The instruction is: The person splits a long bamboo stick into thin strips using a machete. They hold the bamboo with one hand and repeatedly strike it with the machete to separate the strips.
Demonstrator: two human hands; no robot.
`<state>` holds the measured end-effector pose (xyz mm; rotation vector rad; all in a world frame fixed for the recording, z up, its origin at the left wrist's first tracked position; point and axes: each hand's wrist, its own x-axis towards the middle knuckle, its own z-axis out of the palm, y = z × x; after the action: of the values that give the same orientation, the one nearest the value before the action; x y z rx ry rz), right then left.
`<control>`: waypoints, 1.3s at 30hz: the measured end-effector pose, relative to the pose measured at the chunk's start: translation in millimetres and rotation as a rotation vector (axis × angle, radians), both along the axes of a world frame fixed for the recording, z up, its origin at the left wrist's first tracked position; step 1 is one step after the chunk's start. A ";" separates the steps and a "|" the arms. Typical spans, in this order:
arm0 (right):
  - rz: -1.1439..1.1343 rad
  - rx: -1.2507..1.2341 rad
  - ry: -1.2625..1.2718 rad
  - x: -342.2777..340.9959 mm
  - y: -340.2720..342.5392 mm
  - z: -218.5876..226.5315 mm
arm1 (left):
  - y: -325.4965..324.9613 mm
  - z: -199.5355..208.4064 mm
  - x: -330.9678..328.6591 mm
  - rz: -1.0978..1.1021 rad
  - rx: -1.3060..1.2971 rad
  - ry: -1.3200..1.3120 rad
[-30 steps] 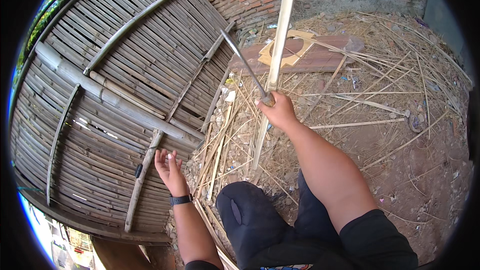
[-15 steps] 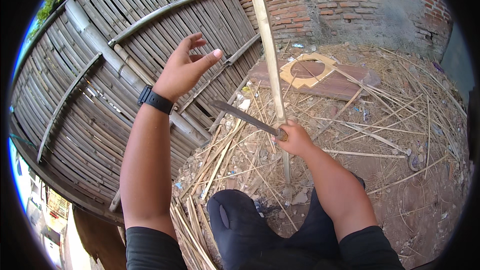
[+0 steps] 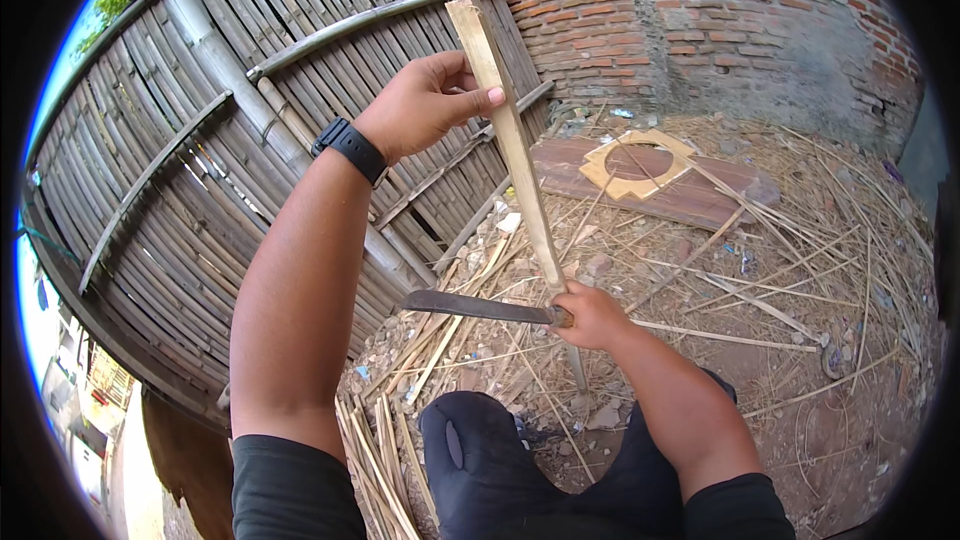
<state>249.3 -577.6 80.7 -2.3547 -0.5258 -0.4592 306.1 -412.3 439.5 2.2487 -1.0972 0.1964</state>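
Note:
A long pale split-bamboo strip point(image 3: 520, 165) stands nearly upright before me, leaning left at its top. Near the upper end my left hand point(image 3: 425, 105) is closed on it, thumb on the front and fingers partly hidden behind; a black watch point(image 3: 350, 147) is on that wrist. My right hand point(image 3: 595, 316) is wrapped round the handle of a machete, whose dark blade point(image 3: 475, 307) points left, almost level, across the strip's lower part. The strip runs right against the right hand's fingers; whether they also grip it is hidden. Its lower end reaches the ground between my knees.
A bamboo-slat fence point(image 3: 300, 70) rises on the left, a brick wall point(image 3: 700, 40) at the back. A brown board point(image 3: 570, 160) bears a yellowish frame with a round hole point(image 3: 597, 170). Thin bamboo strips point(image 3: 790, 250) litter the ground; more strips point(image 3: 375, 470) lie bundled beside my left leg.
My left hand has moved right and taken hold of the strip's upper part. The strip's top has tilted left. The machete blade has swung down from a slant to nearly level.

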 end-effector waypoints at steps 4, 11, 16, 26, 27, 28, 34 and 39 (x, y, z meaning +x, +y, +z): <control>0.028 -0.036 -0.003 -5.6 -7.0 7.8 | 1.1 2.0 0.9 0.059 -0.005 -0.098; -0.065 -0.198 0.408 -32.0 -74.2 58.1 | 36.1 17.9 1.5 0.259 -0.218 -0.176; -0.371 -0.057 0.386 -46.8 -121.9 66.6 | 48.9 -23.4 17.0 0.307 -0.247 -0.168; -0.143 0.712 0.269 -90.9 -126.3 114.9 | 45.0 -75.1 19.8 0.303 -0.380 -0.323; -0.091 0.802 0.229 -101.3 -114.1 131.1 | 40.5 -75.9 13.7 0.276 -0.397 -0.309; -0.047 0.796 0.167 -107.9 -102.7 147.4 | 34.1 -76.7 4.0 0.244 -0.428 -0.313; 0.074 0.899 0.094 -115.4 -35.5 232.3 | 24.6 -83.2 -2.4 0.260 -0.462 -0.309; 0.146 0.885 0.103 -112.9 -1.3 267.3 | 23.1 -81.9 -7.2 0.249 -0.424 -0.309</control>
<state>136.4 -578.9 348.0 -1.4712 -0.3390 -0.3902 298.8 -389.2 357.6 1.9976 -0.8223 0.8231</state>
